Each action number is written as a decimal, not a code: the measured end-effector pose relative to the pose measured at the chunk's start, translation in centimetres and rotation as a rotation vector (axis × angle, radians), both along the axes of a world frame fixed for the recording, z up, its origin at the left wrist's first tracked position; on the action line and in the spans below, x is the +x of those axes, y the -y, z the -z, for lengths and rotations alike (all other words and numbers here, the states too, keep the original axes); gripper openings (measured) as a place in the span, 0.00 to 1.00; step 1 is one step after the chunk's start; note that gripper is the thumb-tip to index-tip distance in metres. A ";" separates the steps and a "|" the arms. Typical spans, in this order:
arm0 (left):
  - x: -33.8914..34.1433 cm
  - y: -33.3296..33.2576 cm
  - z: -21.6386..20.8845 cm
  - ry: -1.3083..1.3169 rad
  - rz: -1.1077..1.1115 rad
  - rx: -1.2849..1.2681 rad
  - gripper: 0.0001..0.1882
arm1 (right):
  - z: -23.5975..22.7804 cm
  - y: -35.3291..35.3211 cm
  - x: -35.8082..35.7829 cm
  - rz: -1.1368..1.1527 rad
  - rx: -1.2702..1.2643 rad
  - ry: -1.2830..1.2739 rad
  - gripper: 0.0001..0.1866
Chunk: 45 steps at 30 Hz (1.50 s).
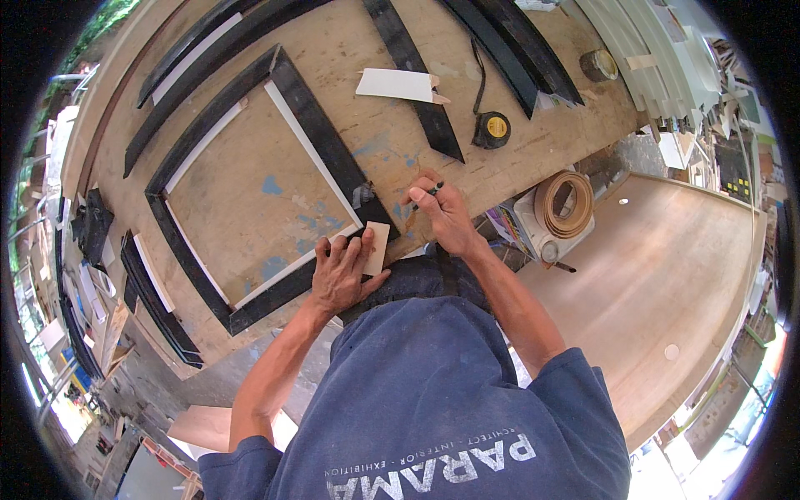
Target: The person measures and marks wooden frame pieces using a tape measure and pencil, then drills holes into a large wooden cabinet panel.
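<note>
A black rectangular frame (290,77) with white strips along its inner edges lies on the wooden workbench. My left hand (337,271) rests on its near right corner, fingers spread and lying down. Under the index finger is a small pale wooden piece (377,250), flat across the corner; the thumb reaches below it. Just right of that corner, my right hand (444,215) is closed around a slim dark pen (435,189), whose tip I cannot make out.
Beyond the frame lie black strips (417,92), a white piece (390,84) and a black-and-yellow tape measure (492,130). A can (598,66) stands at the far right. A roll of brown edging (564,205) sits beside the bench, near a large wooden panel (633,292).
</note>
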<state>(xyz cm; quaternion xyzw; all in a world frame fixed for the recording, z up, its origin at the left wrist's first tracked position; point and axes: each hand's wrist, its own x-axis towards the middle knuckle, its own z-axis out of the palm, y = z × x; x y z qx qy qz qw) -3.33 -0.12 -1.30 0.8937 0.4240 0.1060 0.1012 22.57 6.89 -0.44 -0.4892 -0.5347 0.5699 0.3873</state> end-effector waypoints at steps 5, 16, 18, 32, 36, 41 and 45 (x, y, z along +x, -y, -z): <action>-0.1 0.1 0.2 0.001 -0.007 0.005 0.48 | -0.6 0.3 -0.1 -0.030 -0.005 0.203 0.15; 0.0 0.2 0.3 0.026 -0.017 0.001 0.48 | -0.5 1.4 -0.8 -0.147 0.065 0.358 0.09; 0.2 0.1 0.2 0.040 -0.011 -0.007 0.48 | -0.2 0.7 -0.6 -0.099 0.074 0.274 0.08; 0.0 0.5 0.1 0.075 -0.088 -0.034 0.44 | -1.5 0.7 0.3 -0.341 0.108 0.405 0.16; 0.1 0.6 0.3 0.095 -0.107 -0.038 0.43 | -0.9 1.3 0.0 -0.372 0.166 0.443 0.19; 0.2 0.7 0.4 0.094 -0.113 -0.068 0.43 | -0.1 1.8 -0.3 -0.354 0.176 0.453 0.19; 0.2 0.8 0.5 0.084 -0.119 -0.072 0.43 | -1.3 1.3 -0.5 -0.361 0.189 0.437 0.14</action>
